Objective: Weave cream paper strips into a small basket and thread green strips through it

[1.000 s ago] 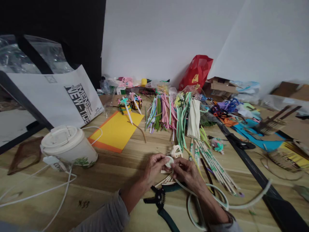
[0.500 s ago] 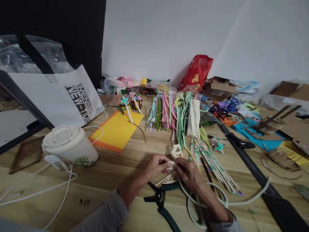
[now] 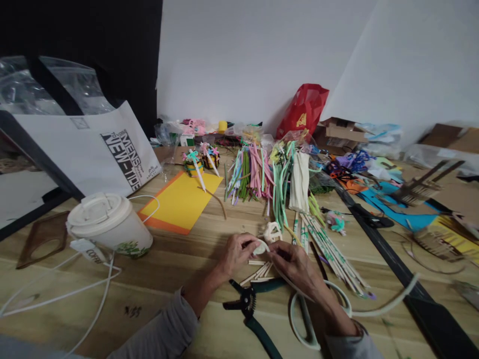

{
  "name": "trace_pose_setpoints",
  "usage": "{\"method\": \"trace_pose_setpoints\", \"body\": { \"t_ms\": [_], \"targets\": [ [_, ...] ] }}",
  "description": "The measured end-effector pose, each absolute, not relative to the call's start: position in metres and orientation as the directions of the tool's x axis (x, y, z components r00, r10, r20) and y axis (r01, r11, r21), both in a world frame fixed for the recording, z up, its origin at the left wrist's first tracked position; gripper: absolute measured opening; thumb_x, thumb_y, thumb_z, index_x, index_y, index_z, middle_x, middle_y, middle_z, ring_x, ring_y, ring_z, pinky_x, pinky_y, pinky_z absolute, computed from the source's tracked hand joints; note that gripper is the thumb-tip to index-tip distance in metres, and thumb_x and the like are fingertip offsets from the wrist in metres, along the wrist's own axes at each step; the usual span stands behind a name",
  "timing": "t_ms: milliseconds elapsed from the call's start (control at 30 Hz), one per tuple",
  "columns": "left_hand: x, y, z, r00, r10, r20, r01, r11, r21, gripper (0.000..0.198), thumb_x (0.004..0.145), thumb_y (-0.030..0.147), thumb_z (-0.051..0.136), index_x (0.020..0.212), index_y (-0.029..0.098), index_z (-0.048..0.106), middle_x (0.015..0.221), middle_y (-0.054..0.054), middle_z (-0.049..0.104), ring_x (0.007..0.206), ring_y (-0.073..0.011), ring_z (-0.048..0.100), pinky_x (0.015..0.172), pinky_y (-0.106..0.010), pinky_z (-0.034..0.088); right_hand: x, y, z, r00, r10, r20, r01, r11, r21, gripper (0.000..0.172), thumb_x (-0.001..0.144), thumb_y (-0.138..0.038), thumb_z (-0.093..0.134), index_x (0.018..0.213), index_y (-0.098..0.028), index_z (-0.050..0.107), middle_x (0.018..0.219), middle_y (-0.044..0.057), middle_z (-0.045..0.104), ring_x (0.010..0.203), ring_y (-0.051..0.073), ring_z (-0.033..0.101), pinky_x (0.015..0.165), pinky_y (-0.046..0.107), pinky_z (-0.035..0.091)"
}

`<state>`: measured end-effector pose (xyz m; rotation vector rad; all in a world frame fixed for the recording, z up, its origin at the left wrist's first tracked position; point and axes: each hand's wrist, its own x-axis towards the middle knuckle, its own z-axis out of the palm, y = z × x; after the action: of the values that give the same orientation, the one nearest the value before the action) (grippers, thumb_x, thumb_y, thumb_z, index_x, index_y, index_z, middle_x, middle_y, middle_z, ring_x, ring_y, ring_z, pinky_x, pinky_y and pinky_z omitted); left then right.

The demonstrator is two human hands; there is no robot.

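Between my two hands is the curled end of a pale cream strip [image 3: 262,245]. My left hand [image 3: 239,252] pinches one side of the curl, thumb against fingers. My right hand [image 3: 294,262] grips the strip just to the right, and its tail runs back under my right forearm. Just beyond the fingers sits a small cream openwork ball [image 3: 273,232]. Short wooden sticks [image 3: 261,272] lie below the hands, beside green-handled pruning shears [image 3: 247,301]. Pale-handled scissors [image 3: 305,326] are partly hidden under my right forearm.
To the left stand a lidded white cup [image 3: 108,224] with a cord and a white bag [image 3: 86,144]. Yellow card [image 3: 183,199] lies near bundles of coloured fuzzy stems [image 3: 254,172]. Paper-wrapped sticks [image 3: 333,254] are at right, near a black strip [image 3: 396,264].
The strip's end now shows as a wider curved loop between my fingers. My left hand has shifted slightly up and left, and more of the short sticks shows.
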<state>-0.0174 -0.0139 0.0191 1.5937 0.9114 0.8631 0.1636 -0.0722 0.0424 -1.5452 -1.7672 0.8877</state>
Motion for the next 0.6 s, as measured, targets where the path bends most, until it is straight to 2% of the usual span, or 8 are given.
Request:
{"method": "trace_pose_setpoints", "body": {
  "t_ms": [133, 300, 467, 600],
  "targets": [
    [-0.018, -0.008, 0.017, 0.350, 0.936, 0.047, -0.012, -0.046, 0.999, 0.032, 0.077, 0.044, 0.064, 0.070, 0.014, 0.068, 0.062, -0.002, 0.062, 0.051, -0.0130, 0.059, 0.050, -0.021, 0.046, 0.166, -0.071, 0.044, -0.183, 0.983, -0.019, 0.544, 0.086, -0.835, 0.028, 0.088, -0.035, 0.049, 0.076, -0.015, 0.065, 0.061, -0.003, 0.050, 0.056, 0.012, 0.042, 0.052, 0.023, 0.031],
    [-0.016, -0.007, 0.015, 0.234, 0.971, -0.053, -0.190, 0.099, 0.977, 0.032, 0.070, 0.045, 0.071, 0.074, 0.013, 0.069, 0.070, -0.002, 0.065, 0.055, -0.0125, 0.059, 0.053, -0.023, 0.049, 0.163, -0.070, 0.033, -0.176, 0.984, 0.015, 0.564, 0.113, -0.818, 0.027, 0.088, -0.035, 0.050, 0.073, -0.016, 0.062, 0.059, -0.004, 0.046, 0.055, 0.011, 0.039, 0.051, 0.023, 0.028],
    [-0.009, -0.015, 0.014, 0.271, 0.953, -0.136, -0.339, 0.227, 0.913, 0.031, 0.070, 0.044, 0.073, 0.079, 0.014, 0.071, 0.073, -0.003, 0.068, 0.057, -0.0122, 0.059, 0.059, -0.024, 0.052, 0.158, -0.071, 0.028, -0.144, 0.988, 0.050, 0.532, 0.120, -0.838, 0.031, 0.091, -0.040, 0.050, 0.077, -0.016, 0.063, 0.059, -0.004, 0.046, 0.055, 0.011, 0.039, 0.051, 0.024, 0.029],
    [-0.003, -0.022, 0.012, 0.306, 0.937, -0.170, -0.409, 0.290, 0.865, 0.033, 0.068, 0.042, 0.077, 0.081, 0.012, 0.071, 0.076, -0.004, 0.070, 0.060, -0.0120, 0.060, 0.061, -0.024, 0.052, 0.152, -0.072, 0.030, -0.121, 0.992, 0.017, 0.408, 0.066, -0.910, 0.041, 0.094, -0.050, 0.044, 0.076, -0.017, 0.061, 0.054, -0.004, 0.048, 0.050, 0.011, 0.043, 0.049, 0.024, 0.033]
  ]
}}
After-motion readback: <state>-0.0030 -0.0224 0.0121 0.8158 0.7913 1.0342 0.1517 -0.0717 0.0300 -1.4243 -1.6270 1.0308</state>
